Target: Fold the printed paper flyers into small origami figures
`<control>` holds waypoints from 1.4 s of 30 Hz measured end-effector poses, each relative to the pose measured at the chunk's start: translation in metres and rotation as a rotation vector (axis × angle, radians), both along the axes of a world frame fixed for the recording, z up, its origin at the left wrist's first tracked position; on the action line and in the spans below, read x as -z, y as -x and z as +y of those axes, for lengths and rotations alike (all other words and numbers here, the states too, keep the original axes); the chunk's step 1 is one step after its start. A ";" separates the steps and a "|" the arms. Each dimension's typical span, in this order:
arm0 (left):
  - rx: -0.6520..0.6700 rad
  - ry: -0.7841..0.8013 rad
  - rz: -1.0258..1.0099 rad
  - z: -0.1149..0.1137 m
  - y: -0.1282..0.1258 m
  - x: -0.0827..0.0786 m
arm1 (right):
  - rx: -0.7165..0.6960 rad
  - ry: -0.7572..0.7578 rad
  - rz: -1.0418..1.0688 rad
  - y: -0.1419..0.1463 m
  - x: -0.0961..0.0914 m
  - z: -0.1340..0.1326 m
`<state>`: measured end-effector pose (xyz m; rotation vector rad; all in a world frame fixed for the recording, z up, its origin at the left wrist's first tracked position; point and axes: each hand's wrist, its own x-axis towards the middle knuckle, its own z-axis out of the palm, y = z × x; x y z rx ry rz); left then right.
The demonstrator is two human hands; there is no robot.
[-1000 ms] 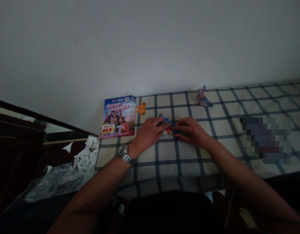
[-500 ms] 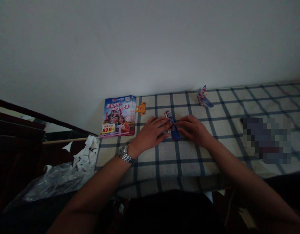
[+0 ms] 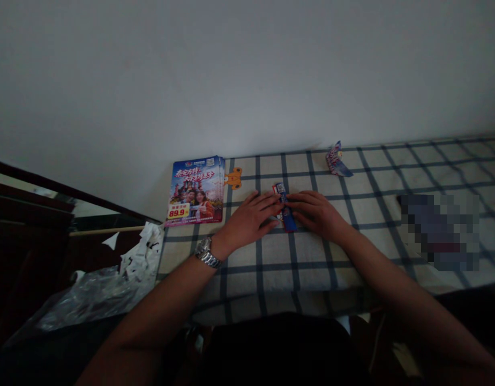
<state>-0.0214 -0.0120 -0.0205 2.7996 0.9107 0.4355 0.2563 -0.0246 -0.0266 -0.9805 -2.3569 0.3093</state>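
A flyer folded into a narrow blue strip (image 3: 288, 219) with a red edge lies on the checked cloth between my hands. My left hand (image 3: 255, 217), with a metal watch (image 3: 207, 253) at its wrist, rests flat, its stretched fingertips on the strip's left side. From the right, my right hand (image 3: 315, 213) touches the strip's right edge with slightly bent fingers that are apart; its thumb is close to the strip's lower part. Left of my left hand lies a stack of printed flyers (image 3: 196, 193).
A folded paper piece (image 3: 337, 161) stands near the wall. Beside the stack shows an orange bear figure (image 3: 233, 178). A pixelated dark object (image 3: 432, 228) lies at right. Crumpled clear plastic (image 3: 90, 297) and torn white paper (image 3: 145, 252) are beyond the left edge of the checked cloth (image 3: 247, 273).
My right hand has shifted slightly left, its fingertips now against the strip's edge. The left hand stays almost where it was on the strip.
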 end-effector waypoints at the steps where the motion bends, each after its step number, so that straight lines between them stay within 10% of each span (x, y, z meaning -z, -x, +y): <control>1: 0.003 0.001 -0.006 0.000 0.000 0.000 | 0.006 0.004 -0.001 0.000 0.000 0.000; 42: 0.028 -0.021 -0.026 -0.010 -0.007 -0.009 | 0.014 0.004 -0.026 0.000 0.000 0.002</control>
